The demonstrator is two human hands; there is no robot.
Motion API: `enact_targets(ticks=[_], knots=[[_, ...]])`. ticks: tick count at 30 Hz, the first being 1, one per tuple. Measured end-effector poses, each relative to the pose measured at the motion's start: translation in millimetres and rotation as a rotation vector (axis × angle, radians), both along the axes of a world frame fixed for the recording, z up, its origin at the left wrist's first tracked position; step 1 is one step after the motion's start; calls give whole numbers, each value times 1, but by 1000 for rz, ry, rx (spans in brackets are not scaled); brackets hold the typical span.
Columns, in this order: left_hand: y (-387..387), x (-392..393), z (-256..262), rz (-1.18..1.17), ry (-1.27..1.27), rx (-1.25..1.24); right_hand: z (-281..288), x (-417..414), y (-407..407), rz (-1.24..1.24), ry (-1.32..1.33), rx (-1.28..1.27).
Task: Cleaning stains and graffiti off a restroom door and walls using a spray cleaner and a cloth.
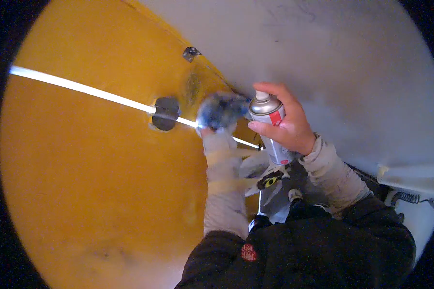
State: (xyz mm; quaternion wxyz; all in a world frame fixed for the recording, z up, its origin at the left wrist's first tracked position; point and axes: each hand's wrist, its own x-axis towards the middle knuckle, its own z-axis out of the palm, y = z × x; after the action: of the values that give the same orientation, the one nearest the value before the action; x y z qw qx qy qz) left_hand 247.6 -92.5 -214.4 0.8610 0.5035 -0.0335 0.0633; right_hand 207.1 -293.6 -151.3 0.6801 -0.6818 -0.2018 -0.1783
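Observation:
My right hand (293, 126) grips an aerosol spray can (269, 123) with a silver domed top, a white nozzle and a white and red label. The index finger rests on the nozzle, and the can stands nearly upright. To its left, my left hand (207, 133) holds a blurred, blue-stained white cloth or pad (220, 110) at the orange-yellow painted surface (105, 173). Most of that hand is hidden behind its sleeve and the pad. Close by on the surface is a dark rounded patch or opening (166, 113).
A grey surface (329, 54) meets the orange one along a diagonal edge. A bright light strip (83, 86) crosses the orange surface. A smaller dark patch (191, 54) lies at the edge. A coiled cable (408, 197) hangs at right. Below my hands is a black and yellow item (270, 180).

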Motion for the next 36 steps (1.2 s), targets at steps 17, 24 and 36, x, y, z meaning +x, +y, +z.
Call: enact_targets(ticks=[17, 24, 36], knots=[[52, -132, -25, 126, 95, 297, -58, 12, 59, 58, 1, -21], [72, -158, -62, 115, -83, 1162, -75, 37, 88, 50, 108, -57], [42, -169, -21, 84, 466, -86, -92, 55, 111, 75, 83, -63]])
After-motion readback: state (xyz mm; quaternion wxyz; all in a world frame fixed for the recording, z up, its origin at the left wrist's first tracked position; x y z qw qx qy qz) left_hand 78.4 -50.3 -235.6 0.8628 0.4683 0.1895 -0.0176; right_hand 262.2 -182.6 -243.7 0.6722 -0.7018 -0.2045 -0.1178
